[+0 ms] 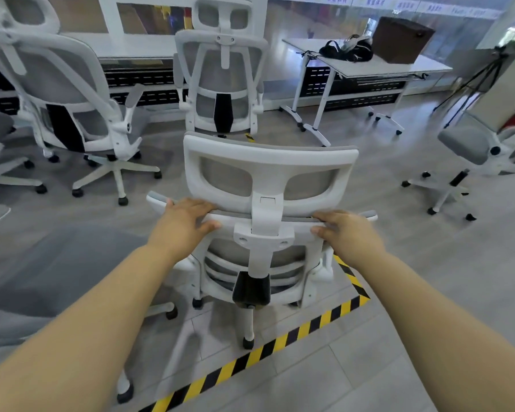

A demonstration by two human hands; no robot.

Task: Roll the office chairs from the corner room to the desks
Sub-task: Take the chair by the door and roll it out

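Floor [428,337]: grey tile, filling the lower frame. Striped yellow-black tape [280,341] is running across it from 7 o'clock up to a corner at 4 o'clock of the held chair, then turning toward 12.

Long counter [137,46] is spanning the back wall at 11 o'clock; its left end is being cut off by the frame edge.

Desk [378,66] is standing at 1 o'clock on castered legs, carrying a brown box [402,40] and a black bag [344,50]; the bag's detail is too blurred to read.

Held chair [268,221] is sitting at centre, back toward the camera, base straddling the tape. Its seat is hidden behind the backrest, and only some casters are showing.

Second chair [223,81] is standing at 12 o'clock, just beyond the held one. Third chair [72,99] is at 10 o'clock. Fourth chair [470,156] is at 3 o'clock, its back cut off by the right edge. A grey blurred seat [42,278] is showing at 8 o'clock, mostly out of frame.

Tripod [476,78] is at 2 o'clock, its top hard to make out.

Left hand [185,221] is gripping the backrest's top rail, fingers over the edge, thumb beneath. Right hand [348,233] is gripping the same rail on the other side of the headrest stem; its fingertips are hidden over the rail.
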